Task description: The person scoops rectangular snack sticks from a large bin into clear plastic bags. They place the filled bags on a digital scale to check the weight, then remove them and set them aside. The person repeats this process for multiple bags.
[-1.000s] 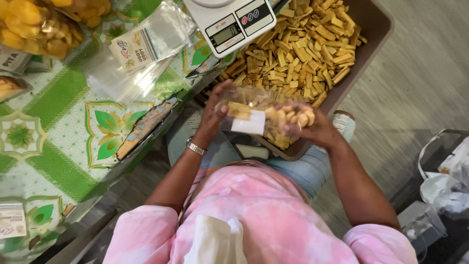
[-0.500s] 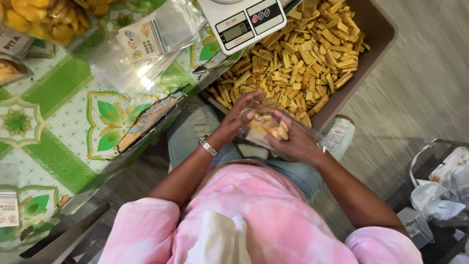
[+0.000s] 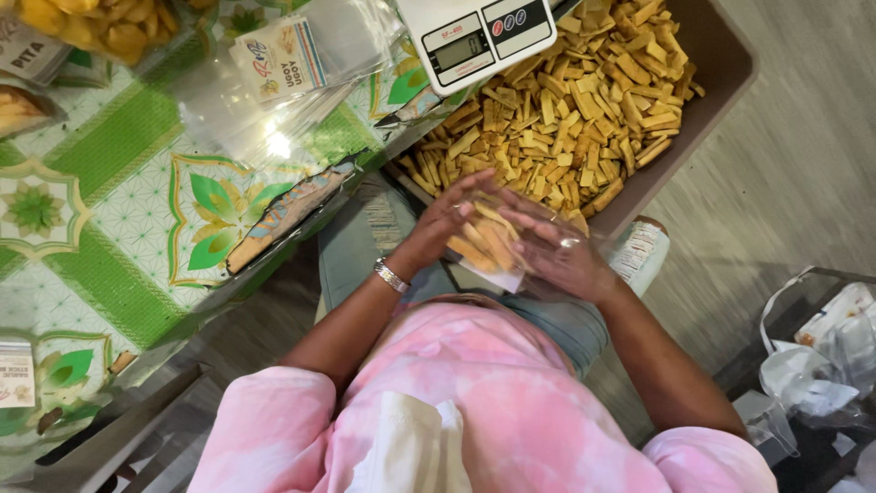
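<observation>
A clear bag of yellow chips with a white label sits between both hands, off the tabletop edge. On the tabletop's far edge a white scale shows 1 grey screen. Left of it lie clear empty bags under a white, red and blue label. A filled chip bag lies at the far left corner, a small white label at the near left edge.

A clear plastic bag of golden-yellow fried snack sticks sits at the centre of the frame, pressed between two palms, tilted, just below the brown tub's heaped sticks; a white label shows at its lower edge.
</observation>
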